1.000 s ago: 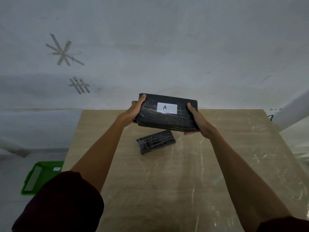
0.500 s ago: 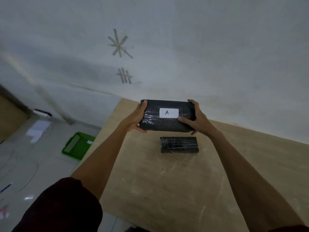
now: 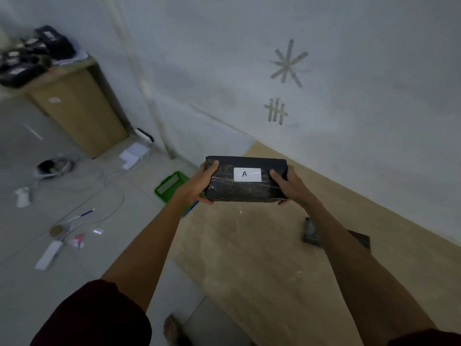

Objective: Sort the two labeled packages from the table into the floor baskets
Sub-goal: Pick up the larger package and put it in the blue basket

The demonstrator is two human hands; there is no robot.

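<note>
A black wrapped package with a white label marked A [image 3: 245,179] is held in the air above the table's left corner. My left hand [image 3: 199,183] grips its left end and my right hand [image 3: 290,187] grips its right end. A second, smaller black package [image 3: 310,232] lies on the wooden table [image 3: 249,258], partly hidden behind my right forearm; its label is out of sight. A green basket [image 3: 169,186] stands on the floor just left of the table, partly covered by my left hand.
Cables, papers, a pen and small clutter are strewn over the grey floor at the left. A wooden cabinet [image 3: 77,108] with dark bags on top stands at the far left by the wall. The white wall runs close behind the table.
My view has swung left, so the floor, cabinet and green basket have come further into sight. The package A stays held in both hands and now hangs over the table's left corner.
</note>
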